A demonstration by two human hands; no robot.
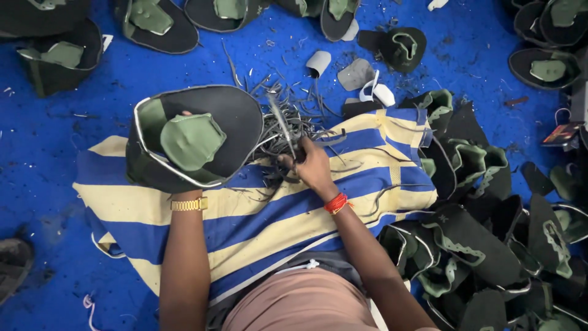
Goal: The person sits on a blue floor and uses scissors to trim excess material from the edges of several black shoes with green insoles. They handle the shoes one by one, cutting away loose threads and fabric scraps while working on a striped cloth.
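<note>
My left hand (184, 184) is mostly hidden under a black shoe upper (233, 113) with a green tongue and pale edge trim, which it holds up over my lap; a gold watch sits on that wrist. My right hand (309, 165), with a red thread band at the wrist, grips thin scissors (280, 122) whose blades point up and away, just right of the upper. Below the blades lies a heap of dark trimmed strips (288, 132) on a blue and yellow striped cloth (257, 227) spread over my lap.
A pile of black and green shoe uppers (490, 245) fills the right side. More uppers (159, 24) lie along the top on the blue floor (55, 153). Small grey and white cut pieces (358, 76) and scraps are scattered beyond the cloth.
</note>
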